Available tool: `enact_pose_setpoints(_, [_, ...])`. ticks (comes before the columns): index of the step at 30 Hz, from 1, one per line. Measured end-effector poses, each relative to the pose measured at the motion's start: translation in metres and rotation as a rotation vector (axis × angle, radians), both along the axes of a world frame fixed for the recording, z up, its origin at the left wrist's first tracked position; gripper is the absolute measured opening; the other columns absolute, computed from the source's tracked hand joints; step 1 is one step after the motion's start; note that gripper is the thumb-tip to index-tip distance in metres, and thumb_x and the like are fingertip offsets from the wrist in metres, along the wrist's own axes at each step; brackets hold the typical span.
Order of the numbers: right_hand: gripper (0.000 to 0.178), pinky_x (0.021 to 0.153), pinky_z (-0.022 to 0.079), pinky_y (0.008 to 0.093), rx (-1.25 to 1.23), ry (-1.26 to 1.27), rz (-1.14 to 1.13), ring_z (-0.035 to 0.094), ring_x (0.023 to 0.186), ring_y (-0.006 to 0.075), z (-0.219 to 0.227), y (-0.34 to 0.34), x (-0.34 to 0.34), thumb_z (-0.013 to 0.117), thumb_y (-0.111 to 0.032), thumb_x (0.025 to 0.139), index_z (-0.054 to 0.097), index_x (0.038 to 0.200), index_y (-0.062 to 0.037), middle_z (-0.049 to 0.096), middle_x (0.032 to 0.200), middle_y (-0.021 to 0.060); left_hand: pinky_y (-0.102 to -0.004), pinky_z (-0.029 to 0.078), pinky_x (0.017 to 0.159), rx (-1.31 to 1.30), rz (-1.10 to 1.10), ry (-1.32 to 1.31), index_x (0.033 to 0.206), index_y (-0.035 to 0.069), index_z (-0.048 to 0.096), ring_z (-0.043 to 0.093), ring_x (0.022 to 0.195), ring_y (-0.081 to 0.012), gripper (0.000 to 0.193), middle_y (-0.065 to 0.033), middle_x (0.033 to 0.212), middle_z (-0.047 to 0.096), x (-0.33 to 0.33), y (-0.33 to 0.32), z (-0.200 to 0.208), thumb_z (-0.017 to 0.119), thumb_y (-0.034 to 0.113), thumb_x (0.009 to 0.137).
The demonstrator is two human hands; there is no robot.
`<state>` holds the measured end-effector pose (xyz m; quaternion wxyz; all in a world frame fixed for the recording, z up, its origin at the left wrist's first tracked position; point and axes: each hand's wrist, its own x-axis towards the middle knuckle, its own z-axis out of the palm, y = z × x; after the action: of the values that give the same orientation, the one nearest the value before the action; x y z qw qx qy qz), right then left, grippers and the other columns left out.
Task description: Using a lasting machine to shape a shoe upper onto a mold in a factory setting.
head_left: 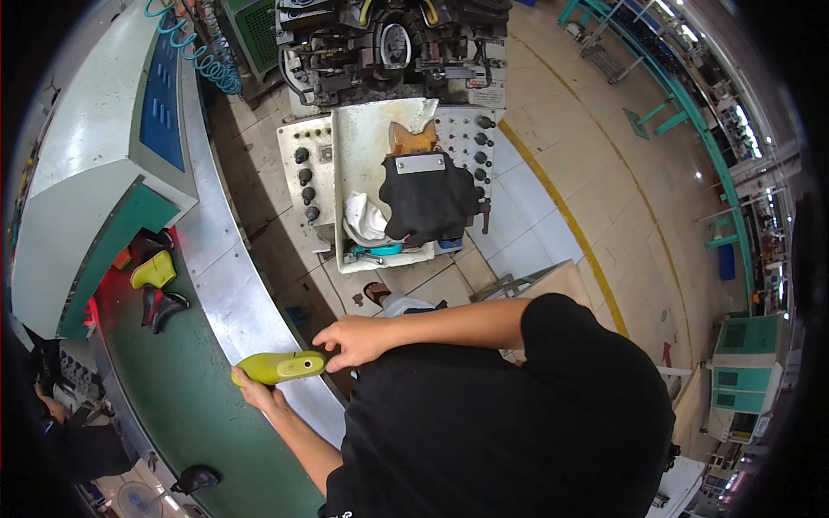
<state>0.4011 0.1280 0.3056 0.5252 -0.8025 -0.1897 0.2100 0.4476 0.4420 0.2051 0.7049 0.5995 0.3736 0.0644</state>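
Note:
A yellow-green shoe last (275,369) lies level over the metal edge of the conveyor. My left hand (257,394) is closed around its narrower left end, with the thumb along the near side. At the other end, beside a small round hole in the last, is my right hand (356,340). Its fingers are apart and bent a little, close to the last's right end; whether they touch it I cannot tell.
A green conveyor belt (207,414) carries a yellow shoe upper (154,271), a black-and-red one (162,309) and a black one (197,479). Ahead stands a machine (393,52) with a white tray (358,147) holding a black cloth (427,198) and a white glove (364,220).

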Motion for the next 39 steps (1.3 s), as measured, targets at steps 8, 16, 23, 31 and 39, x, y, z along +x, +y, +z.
enact_pose_setpoints(8, [0.018,0.070,0.055,0.0264,-0.028,-0.352,-1.214,0.068,0.080,0.0125,0.017,-0.148,-0.051,0.060,-0.011,0.100,0.070,0.105,0.0018,0.072,0.094,0.0085,-0.0333,0.055,0.077,0.106,-0.278,0.017,0.117,-0.001,0.061,0.065,0.089,-0.0193,0.048,-0.0084,0.101,0.067,0.003,0.073,-0.097,0.067,0.043,0.097])
enact_pose_setpoints(16, [0.062,0.077,0.049,0.0363,-0.066,-0.011,-1.867,0.066,0.081,0.0234,-0.092,-0.275,-0.055,0.044,-0.052,0.103,0.073,0.094,0.0015,0.072,0.084,0.0097,-0.0345,0.055,0.072,0.633,-0.305,0.062,0.110,-0.006,0.067,0.063,0.079,-0.0187,0.047,-0.0129,0.095,0.070,0.008,0.098,-0.132,0.067,0.039,0.096])
enact_pose_setpoints(23, [0.058,0.065,0.048,0.0311,0.742,0.351,-1.877,0.062,0.079,0.0162,-0.157,-0.295,-0.020,0.051,-0.058,0.096,0.073,0.095,-0.0035,0.068,0.084,0.0052,-0.0470,0.055,0.086,1.629,-0.856,0.584,0.099,0.003,0.076,0.070,0.095,-0.0386,0.060,-0.0269,0.093,0.072,0.014,0.064,-0.075,0.049,0.056,0.094])
enact_pose_setpoints(31, [0.046,0.070,0.049,0.0303,0.764,0.266,-1.934,0.064,0.074,0.0164,-0.132,-0.288,-0.024,0.062,-0.045,0.093,0.073,0.089,-0.0006,0.071,0.082,0.0067,-0.0453,0.049,0.103,0.792,-0.805,-0.180,0.137,-0.003,0.050,0.061,0.118,-0.0372,0.076,-0.0205,0.133,0.059,0.072,-0.157,0.041,0.044,0.062,0.098])
enact_pose_setpoints(39, [0.055,0.074,0.054,0.0344,1.174,0.477,-1.995,0.067,0.077,0.0206,-0.170,-0.298,-0.032,0.058,-0.055,0.095,0.070,0.098,-0.0006,0.070,0.086,0.0098,-0.0453,0.043,0.106,-0.513,-0.868,0.185,0.142,0.011,0.050,0.054,0.125,-0.0283,0.086,-0.0106,0.136,0.059,0.069,-0.438,0.095,0.033,0.080,0.093])
